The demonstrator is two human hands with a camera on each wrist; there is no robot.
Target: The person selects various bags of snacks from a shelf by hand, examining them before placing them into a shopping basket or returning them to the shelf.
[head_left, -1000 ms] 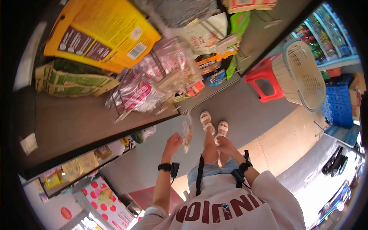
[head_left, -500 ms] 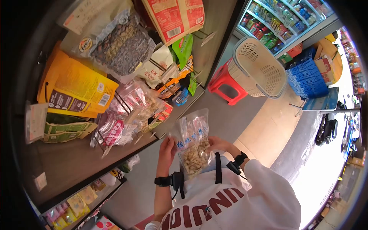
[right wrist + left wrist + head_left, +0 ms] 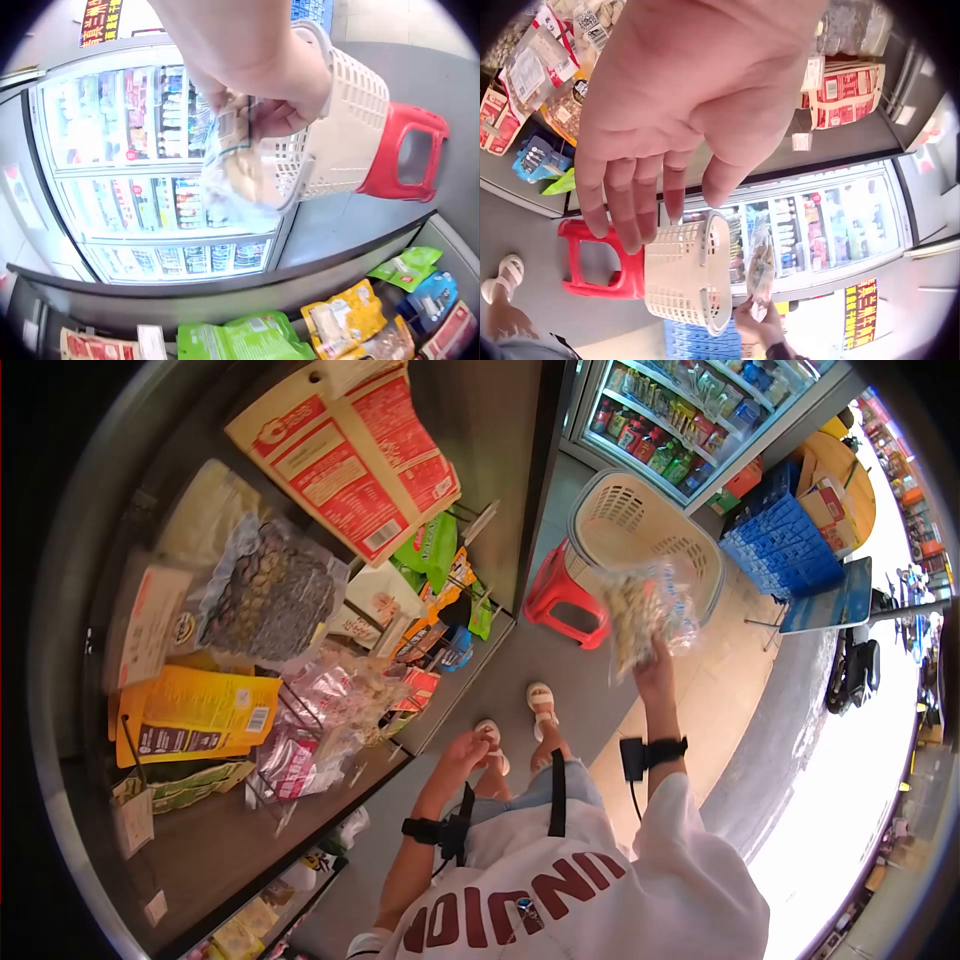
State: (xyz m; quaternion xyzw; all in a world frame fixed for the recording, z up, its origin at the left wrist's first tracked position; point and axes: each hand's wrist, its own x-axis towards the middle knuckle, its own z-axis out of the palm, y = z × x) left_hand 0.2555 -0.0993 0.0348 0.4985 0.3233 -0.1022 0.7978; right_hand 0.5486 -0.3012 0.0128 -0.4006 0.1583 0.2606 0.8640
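Note:
My right hand (image 3: pixel 655 672) pinches a clear plastic bag of pale pieces (image 3: pixel 640 615) and holds it out over the near side of the cream basket (image 3: pixel 712 575). In the right wrist view the bag (image 3: pixel 241 169) hangs from the fingers of my right hand (image 3: pixel 259 75), in front of the basket's opening (image 3: pixel 341 120). My left hand (image 3: pixel 462 755) is held near my body beside the shelf, holding nothing; in the left wrist view the left hand (image 3: pixel 682 97) has its fingers extended and relaxed.
The basket stands on a red stool (image 3: pixel 565 600). Hanging snack packets (image 3: pixel 345 460) fill the shelf at the left. A lit drinks fridge (image 3: pixel 670 430) is behind the basket, with a blue crate (image 3: pixel 785 550) and a folding chair (image 3: pixel 828 598) to the right.
The bag has gone from in front of my body, between both hands, out to the basket in my right hand. My left hand has let go of it. The view has shifted toward the fridge.

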